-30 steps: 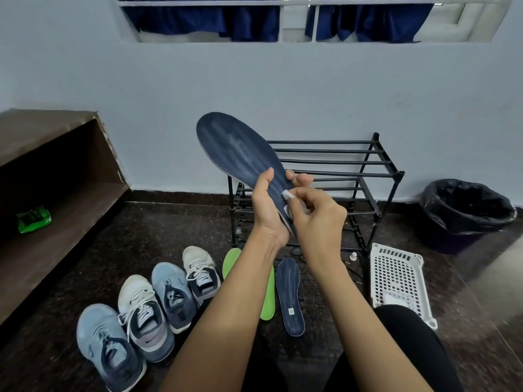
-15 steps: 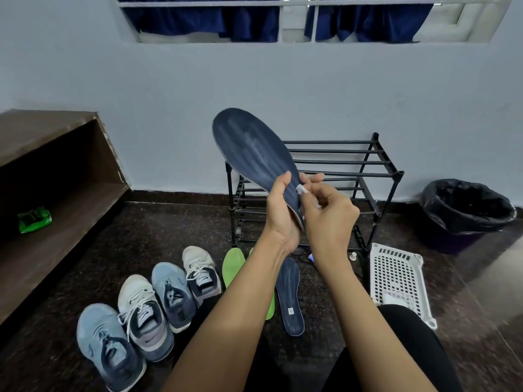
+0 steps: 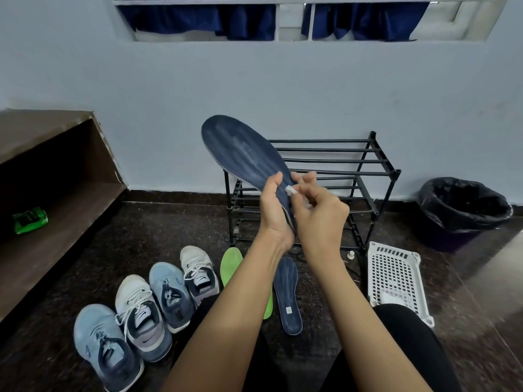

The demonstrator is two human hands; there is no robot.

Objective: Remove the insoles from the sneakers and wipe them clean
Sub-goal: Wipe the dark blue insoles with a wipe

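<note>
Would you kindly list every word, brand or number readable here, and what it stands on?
No text reads clearly.
White sneaker beside the green insole: tongue label blurred.
White-and-grey sneaker: swoosh-like mark, no letters.
Dark blue insole on the floor: white tag too small.
Green packet on the brown shelf: print blurred.

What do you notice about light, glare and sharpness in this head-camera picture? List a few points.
Head view: soft, even light, no hard shadows; a pale sheen on the dark floor at right; the dark blue insole held up is sharp; floor texture smears towards the lower right corner.
</note>
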